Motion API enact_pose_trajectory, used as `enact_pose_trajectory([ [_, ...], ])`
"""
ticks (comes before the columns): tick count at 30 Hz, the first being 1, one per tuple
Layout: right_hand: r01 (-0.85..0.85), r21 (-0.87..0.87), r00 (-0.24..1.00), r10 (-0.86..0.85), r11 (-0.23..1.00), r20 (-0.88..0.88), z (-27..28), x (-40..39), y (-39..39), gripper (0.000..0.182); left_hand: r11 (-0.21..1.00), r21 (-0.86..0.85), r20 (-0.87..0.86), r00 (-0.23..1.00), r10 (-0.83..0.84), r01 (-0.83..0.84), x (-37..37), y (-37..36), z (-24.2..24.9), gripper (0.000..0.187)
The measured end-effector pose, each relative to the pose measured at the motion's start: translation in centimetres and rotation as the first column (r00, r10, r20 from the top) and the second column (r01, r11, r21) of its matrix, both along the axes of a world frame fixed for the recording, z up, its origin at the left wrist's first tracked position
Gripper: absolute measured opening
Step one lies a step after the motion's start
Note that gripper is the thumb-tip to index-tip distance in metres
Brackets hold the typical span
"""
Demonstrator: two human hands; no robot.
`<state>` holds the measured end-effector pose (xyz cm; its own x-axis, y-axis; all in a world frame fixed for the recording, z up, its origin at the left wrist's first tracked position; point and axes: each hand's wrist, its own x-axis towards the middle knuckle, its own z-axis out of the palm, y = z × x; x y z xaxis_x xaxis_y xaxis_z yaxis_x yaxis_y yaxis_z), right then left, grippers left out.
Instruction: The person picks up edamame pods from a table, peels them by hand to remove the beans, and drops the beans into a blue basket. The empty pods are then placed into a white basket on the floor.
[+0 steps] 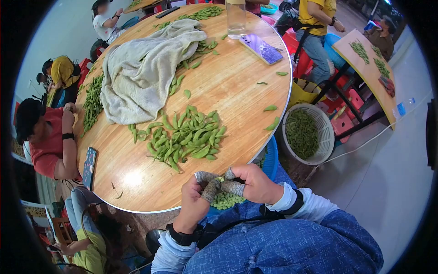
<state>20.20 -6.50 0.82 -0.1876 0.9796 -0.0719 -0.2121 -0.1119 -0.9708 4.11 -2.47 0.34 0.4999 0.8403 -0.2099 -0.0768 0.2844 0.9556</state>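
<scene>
My left hand (pixel 195 201) and my right hand (pixel 256 182) meet just beyond the table's near edge. Grey cloth covers wrap the thumb and finger of each. Between the pinched tips shows a bit of a green bean pod (pixel 221 179), mostly hidden by the fingers; both hands grip it. Directly beneath are shelled green beans (pixel 226 201) in a blue container, whose rim is largely covered by my hands and clothes. A heap of unshelled pods (pixel 189 137) lies on the round wooden table (pixel 137 171) in front of me.
A crumpled pale towel (pixel 146 68) covers part of the table, with more pods around it. A purple phone (pixel 261 48), a glass bottle (pixel 236 20) and a dark-cased phone (pixel 88 168) lie or stand there. A white basket (pixel 326 132) stands right. A person in red (pixel 50 146) sits left.
</scene>
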Motion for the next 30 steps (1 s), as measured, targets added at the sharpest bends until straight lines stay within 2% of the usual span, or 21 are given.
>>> enact_pose_trajectory([
  [2, 0.006, 0.030, 0.999, -0.007, 1.000, 0.036, -0.1, -0.2, -0.1, 0.009, 1.000, -0.002, 0.004, 1.000, 0.015, -0.015, 0.2, -0.1, 0.2, 0.012],
  [7, 0.017, 0.163, 0.976, -0.051, 0.986, 0.212, -0.2, -0.6, 0.0, 0.010, 0.994, -0.012, 0.047, 0.993, 0.110, -0.109, 0.4, -0.5, -1.6, 0.016],
  [10, 0.049, 0.086, 0.986, -0.063, 0.995, 0.157, -0.3, -0.8, 0.0, 0.009, 0.991, -0.071, 0.085, 0.989, 0.122, -0.117, 0.3, -0.6, -1.7, 0.019],
  [14, 0.115, -0.061, 0.993, -0.117, 0.992, -0.030, -0.6, -0.5, 0.3, 0.009, 0.990, -0.100, 0.061, 0.992, 0.108, -0.102, 1.0, -0.9, 0.0, 0.026],
  [16, 0.131, -0.108, 0.979, -0.146, 0.985, -0.142, -1.0, -0.4, 0.4, 0.009, 0.997, -0.064, 0.025, 0.999, 0.047, -0.045, 1.0, -0.9, 0.3, 0.030],
  [19, 0.163, -0.158, 0.966, -0.190, 0.974, -0.174, -1.2, 0.2, 0.3, 0.009, 0.997, -0.033, -0.039, 0.997, -0.073, 0.072, 0.8, -1.1, -0.2, 0.030],
  [20, 0.203, -0.141, 0.970, -0.219, 0.969, -0.110, -0.9, 0.7, 0.3, 0.010, 0.993, -0.027, -0.063, 0.991, -0.118, 0.117, 0.6, -1.2, -0.5, 0.029],
  [23, 0.323, -0.034, 0.943, -0.318, 0.946, 0.101, -0.2, 4.3, 0.2, 0.010, 0.970, 0.206, -0.238, 0.968, -0.079, 0.129, 0.1, -0.6, -1.0, 0.019],
  [24, 0.413, -0.006, 0.890, -0.402, 0.911, 0.215, 0.6, 5.8, 0.0, 0.008, 0.960, 0.268, -0.351, 0.936, 0.023, 0.077, 0.3, -0.1, 0.5, 0.015],
  [25, 0.504, 0.054, 0.846, -0.506, 0.862, 0.171, 0.0, 7.2, -0.1, 0.009, 0.938, 0.324, -0.481, 0.875, 0.053, 0.122, 0.4, 0.6, 1.6, 0.015],
  [26, 0.501, 0.257, 0.711, -0.562, 0.827, 0.422, -0.6, 9.2, -0.2, 0.015, 0.912, 0.372, -0.597, 0.797, 0.094, 0.171, 0.4, 1.6, 2.5, 0.016],
  [27, 0.508, 0.331, 0.631, -0.605, 0.795, 0.485, 0.1, 10.0, -0.5, 0.022, 0.884, 0.409, -0.698, 0.702, 0.142, 0.227, 0.4, 2.5, 3.0, 0.016],
  [28, 0.520, 0.335, 0.629, -0.617, 0.786, 0.473, -0.3, 10.8, -0.9, 0.022, 0.854, 0.444, -0.740, 0.648, 0.179, 0.270, 0.6, 3.4, 3.0, 0.020],
  [30, 0.532, 0.283, 0.671, -0.601, 0.798, 0.435, -0.6, 11.2, -1.2, 0.022, 0.669, 0.615, -0.718, 0.647, 0.257, 0.417, 0.7, 5.2, 1.5, 0.019],
])
